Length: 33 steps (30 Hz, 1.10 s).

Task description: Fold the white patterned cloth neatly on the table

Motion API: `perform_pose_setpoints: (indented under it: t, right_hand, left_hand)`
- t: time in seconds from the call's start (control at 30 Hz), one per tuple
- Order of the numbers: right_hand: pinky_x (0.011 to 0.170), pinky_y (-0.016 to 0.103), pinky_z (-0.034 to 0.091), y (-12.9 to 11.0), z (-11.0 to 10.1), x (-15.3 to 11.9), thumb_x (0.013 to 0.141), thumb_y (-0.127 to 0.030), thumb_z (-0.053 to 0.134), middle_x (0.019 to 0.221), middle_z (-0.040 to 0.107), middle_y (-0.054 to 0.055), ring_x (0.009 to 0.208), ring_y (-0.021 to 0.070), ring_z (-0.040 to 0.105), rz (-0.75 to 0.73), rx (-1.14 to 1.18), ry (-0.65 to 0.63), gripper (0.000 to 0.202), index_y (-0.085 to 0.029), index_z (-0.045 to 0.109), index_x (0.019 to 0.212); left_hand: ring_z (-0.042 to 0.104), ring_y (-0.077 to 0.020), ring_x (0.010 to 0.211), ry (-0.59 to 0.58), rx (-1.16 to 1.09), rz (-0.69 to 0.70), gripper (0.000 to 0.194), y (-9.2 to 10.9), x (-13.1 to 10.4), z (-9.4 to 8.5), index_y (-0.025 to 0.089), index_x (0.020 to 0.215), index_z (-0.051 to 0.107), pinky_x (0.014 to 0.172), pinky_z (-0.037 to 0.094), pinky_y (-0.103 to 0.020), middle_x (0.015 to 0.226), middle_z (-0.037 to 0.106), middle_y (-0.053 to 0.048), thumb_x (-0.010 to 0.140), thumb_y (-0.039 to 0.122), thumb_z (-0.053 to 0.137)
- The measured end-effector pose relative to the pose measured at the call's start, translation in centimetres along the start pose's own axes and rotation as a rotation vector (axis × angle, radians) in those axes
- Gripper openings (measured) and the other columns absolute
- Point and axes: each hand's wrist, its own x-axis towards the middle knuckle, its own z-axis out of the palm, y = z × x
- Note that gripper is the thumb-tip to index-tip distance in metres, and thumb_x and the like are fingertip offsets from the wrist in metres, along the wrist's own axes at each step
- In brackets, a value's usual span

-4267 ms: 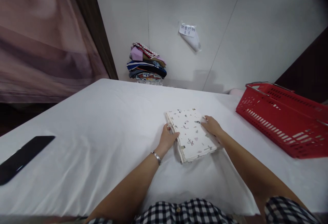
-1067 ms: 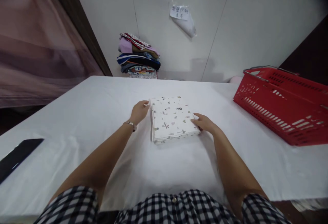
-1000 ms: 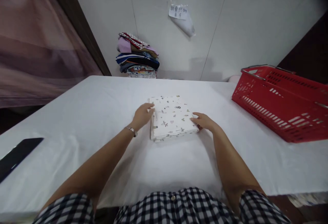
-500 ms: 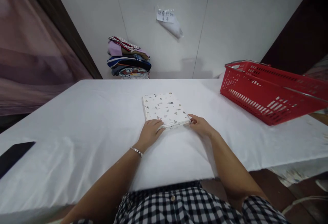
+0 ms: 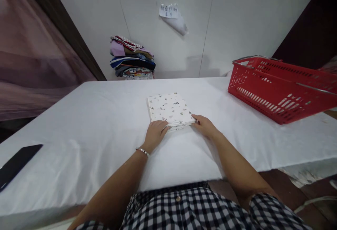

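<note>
A folded white cloth (image 5: 170, 108) with a small scattered print lies flat on the white-covered table, its layered edge facing me. My left hand (image 5: 156, 133) grips its near left corner, fingers over the top and thumb along the front edge. At the near right corner, my right hand (image 5: 204, 126) pinches the layers between thumb and fingers. The parts of the fingers under the cloth are hidden.
A red plastic basket (image 5: 273, 95) with metal handles stands at the right of the table. Stacked folded clothes (image 5: 133, 58) sit behind the far edge, by the wall. A dark flat object (image 5: 19, 163) lies at the left edge.
The view has shifted slightly. Both hands keep to the near corners of the folded cloth, and the right fingertips sit slightly further over its corner.
</note>
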Motion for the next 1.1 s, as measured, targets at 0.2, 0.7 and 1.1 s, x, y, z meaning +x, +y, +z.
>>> perform_pose_setpoints:
  t: [0.2, 0.7, 1.1]
  right_hand:
    - [0.076, 0.031, 0.044, 0.9, 0.1, 0.1, 0.081, -0.03, 0.055, 0.097, 0.063, 0.004, 0.078, 0.017, 0.055, -0.052, 0.076, -0.005, 0.047, -0.025, 0.053, 0.128]
    - [0.077, 0.031, 0.045, 0.6, 0.6, 0.1, 0.087, -0.031, 0.045, 0.103, 0.064, 0.004, 0.081, 0.0174, 0.057, -0.051, -0.033, 0.058, 0.044, -0.027, 0.05, 0.13]
    - [0.084, 0.034, 0.046, 0.1, 0.1, 0.2, 0.088, -0.027, 0.04, 0.118, 0.062, 0.002, 0.103, 0.0218, 0.058, 0.018, -0.17, 0.053, 0.04, -0.028, 0.054, 0.125]
  left_hand:
    - [0.057, -0.0207, 0.103, 0.048, 0.016, 0.061, 0.028, -0.2, -0.2, 0.1, 0.022, 0.103, 0.063, 0.091, 0.041, -0.039, 0.105, 0.067, -0.004, 0.091, 0.038, 0.044]
    - [0.056, -0.0225, 0.104, 0.042, 0.024, 0.107, 0.029, -0.1, -0.3, 0.0, 0.024, 0.104, 0.063, 0.091, 0.041, -0.04, 0.108, 0.066, -0.005, 0.082, 0.042, 0.057]
    - [0.055, -0.0222, 0.107, 0.007, 0.061, 0.157, 0.027, -0.2, -0.3, 0.4, 0.022, 0.107, 0.061, 0.091, 0.041, -0.04, 0.11, 0.065, -0.006, 0.09, 0.035, 0.045]
